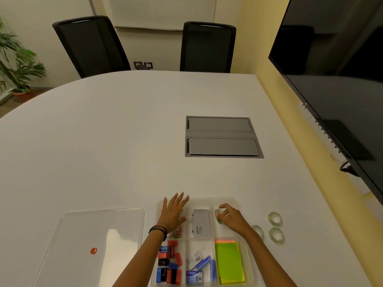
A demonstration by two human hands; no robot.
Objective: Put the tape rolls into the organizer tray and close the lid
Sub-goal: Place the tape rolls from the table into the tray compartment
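From the head camera, you are part-way through loading: your right hand (230,217) is pinched shut on a clear tape roll (218,216) and holds it over the far right compartment of the clear organizer tray (234,200); whether the roll already touches the compartment floor I cannot tell. Your left hand (173,211) lies flat and open, fingers spread, over the far left compartment, above the coloured paper clips (176,234), gripping nothing and apparently steadying the tray.

The next move, as I judge it, calls for letting that roll go inside the compartment, then reaching right across the tray wall for the rolls waiting on the white table (103,131); the lid comes last.

Counted: four tape rolls in all; one in your right hand, three loose on the table just right of the tray, namely a far roll (275,218), a near roll (276,235) and a third roll (258,230) partly hidden behind your right forearm. One clear lid (99,228) lies flat to the left of the tray, apart from it, bearing a red dot. The tray shows six compartments; one grey Camlin box (201,223) sits in the far middle; sticky notes (229,262) fill the near right.
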